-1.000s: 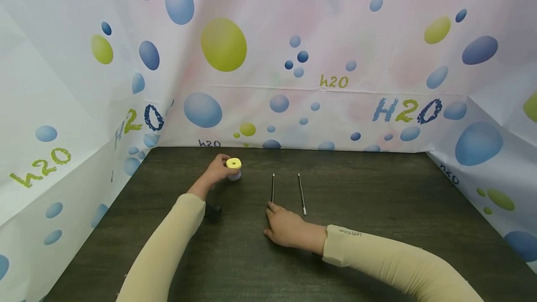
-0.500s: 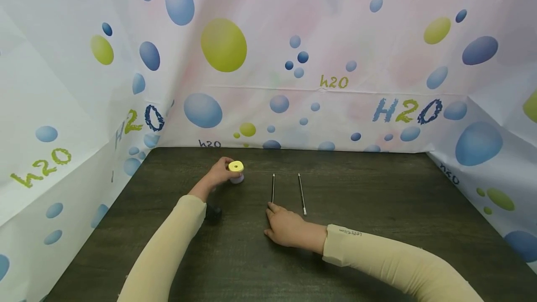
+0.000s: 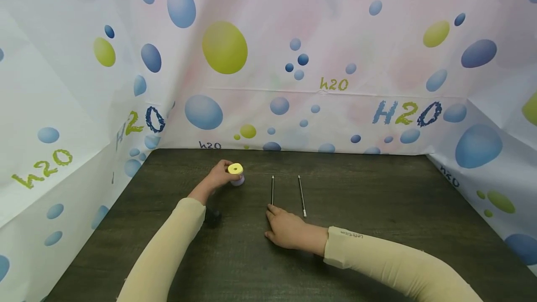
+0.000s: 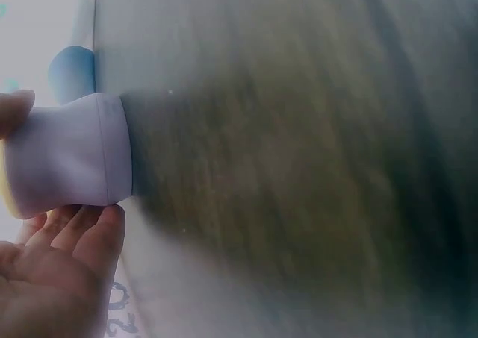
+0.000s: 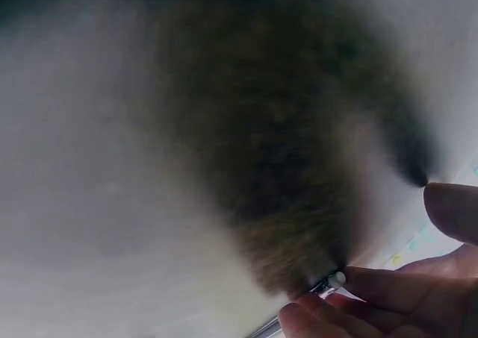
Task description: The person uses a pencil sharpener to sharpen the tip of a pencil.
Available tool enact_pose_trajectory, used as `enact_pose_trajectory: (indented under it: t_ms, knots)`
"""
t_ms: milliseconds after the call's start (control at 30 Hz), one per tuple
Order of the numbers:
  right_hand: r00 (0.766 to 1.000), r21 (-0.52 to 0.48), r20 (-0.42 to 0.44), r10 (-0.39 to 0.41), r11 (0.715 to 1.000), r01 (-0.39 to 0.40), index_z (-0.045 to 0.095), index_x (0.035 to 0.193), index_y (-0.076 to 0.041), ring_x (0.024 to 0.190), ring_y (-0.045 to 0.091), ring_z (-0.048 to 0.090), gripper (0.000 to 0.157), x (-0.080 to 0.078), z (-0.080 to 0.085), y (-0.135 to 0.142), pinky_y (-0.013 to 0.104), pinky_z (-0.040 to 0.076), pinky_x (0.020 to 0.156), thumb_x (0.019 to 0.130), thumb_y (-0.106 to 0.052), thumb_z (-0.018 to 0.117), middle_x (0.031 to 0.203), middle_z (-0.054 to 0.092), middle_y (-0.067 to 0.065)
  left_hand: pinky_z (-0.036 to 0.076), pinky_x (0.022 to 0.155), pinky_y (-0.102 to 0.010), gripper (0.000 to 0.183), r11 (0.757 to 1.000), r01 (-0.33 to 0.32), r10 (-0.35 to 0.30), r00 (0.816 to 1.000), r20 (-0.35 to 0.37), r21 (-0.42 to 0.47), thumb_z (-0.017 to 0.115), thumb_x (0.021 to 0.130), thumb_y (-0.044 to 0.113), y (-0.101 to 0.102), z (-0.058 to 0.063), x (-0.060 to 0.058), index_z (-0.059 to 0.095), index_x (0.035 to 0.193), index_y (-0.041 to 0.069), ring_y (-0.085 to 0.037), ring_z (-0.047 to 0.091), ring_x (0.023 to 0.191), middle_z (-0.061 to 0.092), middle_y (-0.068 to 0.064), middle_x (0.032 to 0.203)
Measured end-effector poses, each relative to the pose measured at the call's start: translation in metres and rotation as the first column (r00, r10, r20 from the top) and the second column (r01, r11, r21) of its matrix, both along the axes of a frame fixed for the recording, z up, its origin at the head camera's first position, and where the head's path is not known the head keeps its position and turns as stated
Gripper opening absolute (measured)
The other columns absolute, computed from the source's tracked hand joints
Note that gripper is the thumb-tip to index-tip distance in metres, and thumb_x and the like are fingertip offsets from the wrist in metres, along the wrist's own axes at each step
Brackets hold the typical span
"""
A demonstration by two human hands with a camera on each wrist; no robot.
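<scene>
My left hand (image 3: pixel 219 175) holds a small lavender container (image 4: pixel 67 159) with a yellow top (image 3: pixel 235 168) that has a small hole in its middle. In the left wrist view the thumb is on one side of its body and the fingers on the other. Its flared base is right at the tabletop. To its right, two slim dark pencils (image 3: pixel 301 197) lie roughly side by side, pointing away from me. My right hand (image 3: pixel 287 228) rests low with its fingertips at the white-ended near end of the left pencil (image 5: pixel 323 286); the thumb stands apart from it.
A dark object (image 3: pixel 214 218) lies partly hidden by my left wrist. The dark wooden table (image 3: pixel 361 190) is bordered at the back and both sides by a white sheet (image 3: pixel 335 120) printed with blue and green bubbles.
My left hand has brought the container slightly to the right and a little nearer. The right hand and both pencils keep their places; the head view tips up slightly.
</scene>
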State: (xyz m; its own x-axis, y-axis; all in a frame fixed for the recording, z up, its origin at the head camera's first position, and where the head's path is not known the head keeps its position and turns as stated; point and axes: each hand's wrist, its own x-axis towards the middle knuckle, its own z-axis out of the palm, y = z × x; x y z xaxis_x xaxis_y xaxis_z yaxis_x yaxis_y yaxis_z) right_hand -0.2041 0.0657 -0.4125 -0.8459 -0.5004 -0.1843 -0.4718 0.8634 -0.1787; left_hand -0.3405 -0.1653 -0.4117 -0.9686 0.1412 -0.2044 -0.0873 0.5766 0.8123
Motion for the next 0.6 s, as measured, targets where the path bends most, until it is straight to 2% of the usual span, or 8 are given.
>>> enact_pose_trajectory:
  t_ms: [133, 167, 267, 467, 600]
  knots:
    - [1.0, -0.001, -0.017, 0.013, 1.0, -0.013, 0.053, 0.145, 0.004, 0.145, 0.032, 0.05, 0.059, -0.002, -0.001, 0.001, 0.047, 0.05, 0.11, 0.1, -0.031, 0.067, 0.16, 0.044, 0.018, 0.04, 0.115, -0.058, 0.072, 1.0, 0.006, -0.006, 1.0, 0.0, 0.007, 0.071, 0.094, 0.02, -0.002, -0.004, -0.003, 0.033, 0.149, -0.006, -0.046, 0.045, 0.14, 0.039, -0.032, 0.153]
    - [1.0, 0.0, -0.023, 0.018, 1.0, -0.018, 0.053, 0.145, 0.005, 0.144, 0.032, 0.05, 0.059, -0.002, -0.001, 0.001, 0.046, 0.05, 0.11, 0.1, -0.031, 0.067, 0.16, 0.045, 0.018, 0.044, 0.111, -0.056, 0.074, 1.0, 0.013, -0.013, 1.0, -0.016, -0.001, 0.073, 0.092, 0.023, -0.003, -0.005, -0.005, 0.034, 0.147, -0.007, -0.046, 0.048, 0.136, 0.041, -0.033, 0.15]
    - [0.999, 0.001, -0.034, 0.029, 1.0, -0.029, 0.054, 0.144, 0.005, 0.144, 0.032, 0.051, 0.059, -0.002, -0.001, 0.002, 0.045, 0.05, 0.11, 0.1, -0.031, 0.067, 0.159, 0.046, 0.019, 0.046, 0.109, -0.055, 0.075, 1.0, 0.019, -0.02, 1.0, -0.022, -0.01, 0.075, 0.091, 0.025, -0.003, -0.007, -0.006, 0.035, 0.146, -0.007, -0.045, 0.049, 0.135, 0.042, -0.033, 0.149]
    - [0.999, 0.001, -0.023, 0.037, 0.999, -0.037, 0.053, 0.146, 0.004, 0.145, 0.032, 0.05, 0.059, -0.002, 0.001, 0.003, 0.046, 0.05, 0.11, 0.101, -0.031, 0.066, 0.16, 0.044, 0.018, 0.041, 0.115, -0.056, 0.071, 1.0, 0.0, 0.0, 1.0, -0.02, 0.007, 0.071, 0.093, 0.018, -0.001, 0.0, 0.001, 0.034, 0.149, -0.006, -0.046, 0.045, 0.14, 0.041, -0.031, 0.151]
    - [0.999, -0.005, -0.012, 0.042, 0.999, -0.042, 0.051, 0.147, 0.003, 0.146, 0.032, 0.049, 0.059, -0.002, 0.002, 0.002, 0.046, 0.049, 0.112, 0.101, -0.031, 0.065, 0.162, 0.042, 0.018, 0.04, 0.116, -0.056, 0.076, 1.0, 0.015, -0.016, 0.999, -0.038, -0.011, 0.069, 0.093, 0.018, -0.002, 0.005, 0.005, 0.029, 0.153, -0.006, -0.046, 0.042, 0.142, 0.038, -0.032, 0.154]
